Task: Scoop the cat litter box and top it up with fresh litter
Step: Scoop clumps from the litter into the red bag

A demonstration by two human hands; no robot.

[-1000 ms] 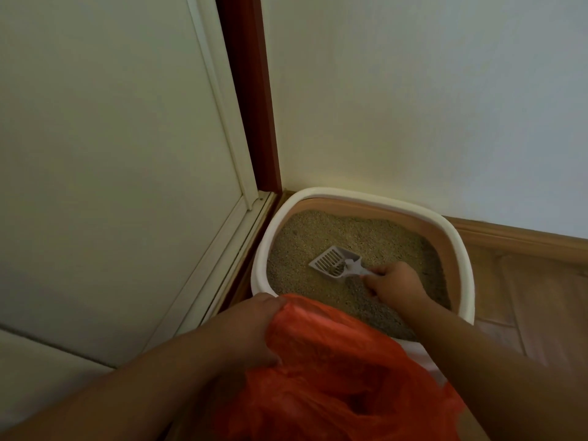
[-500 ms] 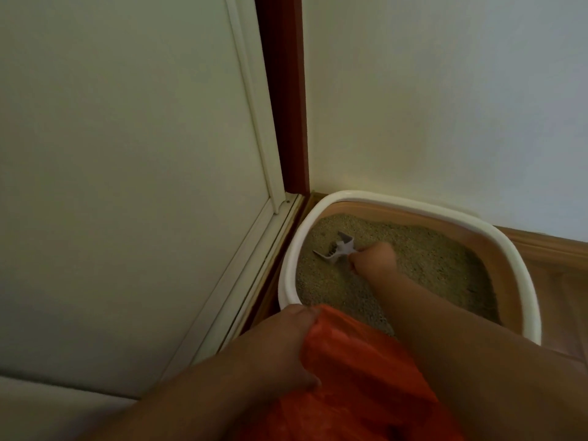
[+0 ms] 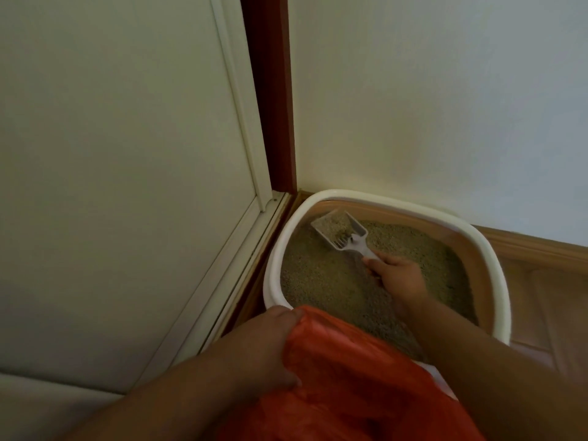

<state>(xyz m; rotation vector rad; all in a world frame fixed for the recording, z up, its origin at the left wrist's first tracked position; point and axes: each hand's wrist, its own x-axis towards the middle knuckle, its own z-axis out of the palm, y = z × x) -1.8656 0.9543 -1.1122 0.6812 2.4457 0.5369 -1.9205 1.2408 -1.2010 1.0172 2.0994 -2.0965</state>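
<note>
The litter box (image 3: pixel 496 275) sits on the floor in the corner where the wall meets the red door frame, and the grip that matters is inside it: the right hand (image 3: pixel 399 275) is clamped around the handle of the white scoop (image 3: pixel 342 232), fingers curled under and the thumb side up. From that grip the scoop's long axis runs away from the person toward the far left corner of the box, its slotted bowl tilted up against the far wall and carrying a load of litter (image 3: pixel 324 275) with a darker clump in it. The right forearm reaches in diagonally from the near right edge, wrist low over the sand. The left hand (image 3: pixel 270 351) is closed on the rim of the orange plastic bag (image 3: pixel 350 383), holding it bunched at the near edge of the box, close to the near left corner. So the bag lies behind the scoop, back along the handle's line toward the person, and nearer the left hand. The next move likely calls for drawing the loaded scoop back level over the near edge into the bag; whether its mouth is spread wide enough cannot be told.
</note>
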